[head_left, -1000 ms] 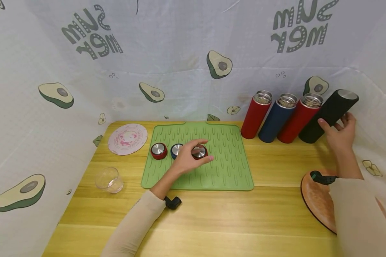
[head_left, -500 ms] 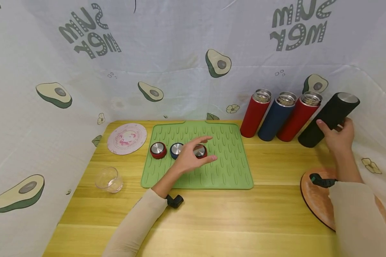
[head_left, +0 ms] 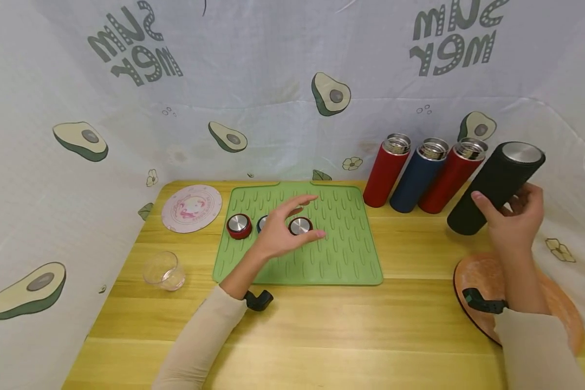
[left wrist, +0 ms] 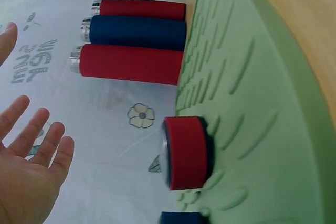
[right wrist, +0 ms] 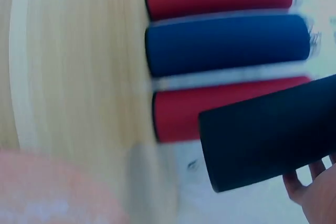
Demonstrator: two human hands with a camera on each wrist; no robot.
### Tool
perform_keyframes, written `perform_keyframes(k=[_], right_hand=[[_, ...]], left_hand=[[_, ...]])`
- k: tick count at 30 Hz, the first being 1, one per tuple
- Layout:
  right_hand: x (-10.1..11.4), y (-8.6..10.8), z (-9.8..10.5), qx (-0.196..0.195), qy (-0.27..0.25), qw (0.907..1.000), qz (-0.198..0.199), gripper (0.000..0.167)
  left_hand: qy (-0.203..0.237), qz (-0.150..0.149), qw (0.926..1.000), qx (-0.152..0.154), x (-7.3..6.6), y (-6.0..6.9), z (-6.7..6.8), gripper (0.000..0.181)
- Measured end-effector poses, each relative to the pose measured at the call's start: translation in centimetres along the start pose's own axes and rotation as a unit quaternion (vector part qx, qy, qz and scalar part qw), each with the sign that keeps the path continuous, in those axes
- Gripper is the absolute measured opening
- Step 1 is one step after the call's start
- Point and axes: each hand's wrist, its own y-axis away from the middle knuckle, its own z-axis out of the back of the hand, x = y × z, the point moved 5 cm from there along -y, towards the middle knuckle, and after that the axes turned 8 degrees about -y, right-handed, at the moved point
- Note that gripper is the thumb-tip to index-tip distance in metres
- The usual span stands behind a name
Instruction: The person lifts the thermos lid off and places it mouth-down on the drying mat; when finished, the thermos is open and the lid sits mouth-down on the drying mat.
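Observation:
My right hand (head_left: 517, 225) grips a black thermos flask (head_left: 496, 184) by its side, thumb in front and fingers behind. The flask has a steel-topped lid on, and in the right wrist view its base is raised off the table, tilted. My left hand (head_left: 283, 225) hovers over the green mat (head_left: 343, 260) with fingers spread, holding nothing. Beneath and beside it are a red lid (head_left: 300, 226) with a steel top and a partly hidden blue lid (head_left: 261, 222). Another red lid (head_left: 239, 225) sits further left on the mat.
Left of the black flask stand a red flask (head_left: 448, 187), a blue flask (head_left: 416, 184) and another red flask (head_left: 384, 179), all lidless. A round brown board (head_left: 480, 276) lies under my right forearm. At left are a pink-printed round mat (head_left: 191, 209) and a clear glass (head_left: 163, 271).
My right hand has lifted the black flask and drawn it toward me, away from the neighbouring red flask. My left hand stays over the lids, its fingers spreading slightly wider.

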Motion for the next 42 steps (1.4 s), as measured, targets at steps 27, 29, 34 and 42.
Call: perform_keyframes(k=[27,29,34,42], right_hand=[[3.6,11.4,-14.4,0.306,0.12,0.9256,0.188,0.083],[3.9,12.0,-15.3,0.316,0.11,0.9223,0.194,0.082],[4.6,13.3,-17.2,0.339,0.098,0.9138,0.201,0.081],[5.3,14.7,-19.2,0.373,0.079,0.8967,0.225,0.081]], left_hand=[[0.013,-0.062,0.9977,-0.022,-2.5,0.5,5.8,0.081],[0.018,-0.068,0.9973,-0.019,-2.6,0.6,5.8,0.082],[0.033,-0.088,0.9954,-0.018,-2.9,0.7,6.0,0.083],[0.043,-0.1,0.9941,-0.006,-3.2,0.7,5.8,0.087]])
